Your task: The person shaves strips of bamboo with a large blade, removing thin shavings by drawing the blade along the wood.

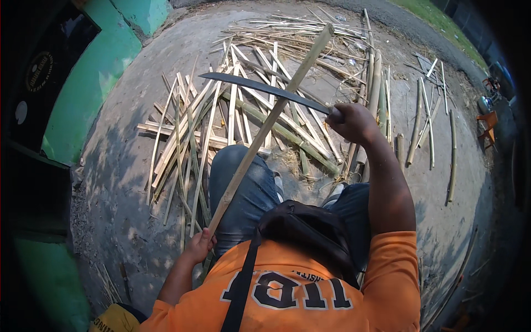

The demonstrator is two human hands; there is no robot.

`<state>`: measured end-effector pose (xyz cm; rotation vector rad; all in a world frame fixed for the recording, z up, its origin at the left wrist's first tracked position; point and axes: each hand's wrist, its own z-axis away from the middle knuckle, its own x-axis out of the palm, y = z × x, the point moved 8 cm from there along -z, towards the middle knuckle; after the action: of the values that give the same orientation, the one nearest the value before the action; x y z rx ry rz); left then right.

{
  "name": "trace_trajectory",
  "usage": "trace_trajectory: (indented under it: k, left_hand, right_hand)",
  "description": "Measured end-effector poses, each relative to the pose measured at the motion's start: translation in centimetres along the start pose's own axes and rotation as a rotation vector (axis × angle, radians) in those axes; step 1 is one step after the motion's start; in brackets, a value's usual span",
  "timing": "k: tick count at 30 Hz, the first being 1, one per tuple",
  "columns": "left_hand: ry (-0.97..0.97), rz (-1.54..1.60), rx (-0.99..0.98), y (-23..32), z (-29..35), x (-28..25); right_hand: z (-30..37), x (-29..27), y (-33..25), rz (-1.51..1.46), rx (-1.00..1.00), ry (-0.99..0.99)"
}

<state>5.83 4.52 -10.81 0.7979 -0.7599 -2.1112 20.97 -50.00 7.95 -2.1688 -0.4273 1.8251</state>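
My right hand [349, 123] is closed round the handle of a long machete [260, 87], whose dark blade points left. The blade crosses a long bamboo strip [260, 138] near its upper part; I cannot tell whether they touch. Low on the left, my left hand [200, 245] grips the bottom end of that strip, which slants up to the right past my knee. Beyond my knees lies a loose heap of pale split bamboo strips [185, 135], with a thicker green bamboo piece [287, 135] among them.
More thin strips [276, 36] are spread at the back. Long bamboo poles [376, 83] lie to the right of the heap, with several shorter poles [415, 124] farther right. A green wall [91, 77] stands at the left. An orange chair [487, 126] is at the far right.
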Motion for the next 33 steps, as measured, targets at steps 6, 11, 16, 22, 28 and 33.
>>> trace_trajectory:
  k: [6,11,16,22,28,33]
  left_hand:
    - [0.034,0.020,0.044,-0.4,-0.2,0.0]
    - [0.012,0.034,0.043,-0.7,-0.4,0.0]
    - [0.003,-0.002,0.018,0.4,0.1,0.2]
    - [0.005,0.012,-0.017,-0.5,-0.3,0.1]
    - [-0.067,0.137,-0.016,-0.9,-0.6,0.5]
    - [-0.043,0.091,-0.004,-0.1,-0.5,0.5]
  right_hand:
    - [0.2,-0.2,0.0,-0.011,0.025,-0.001]
    - [-0.1,0.3,0.4,-0.063,0.020,-0.007]
    - [-0.2,0.8,1.0,-0.112,0.033,-0.023]
    - [-0.2,-0.5,0.4,-0.017,-0.024,0.088]
    - [0.1,-0.3,-0.7,-0.039,-0.100,0.101]
    - [0.0,-0.1,-1.6,0.034,-0.171,0.151]
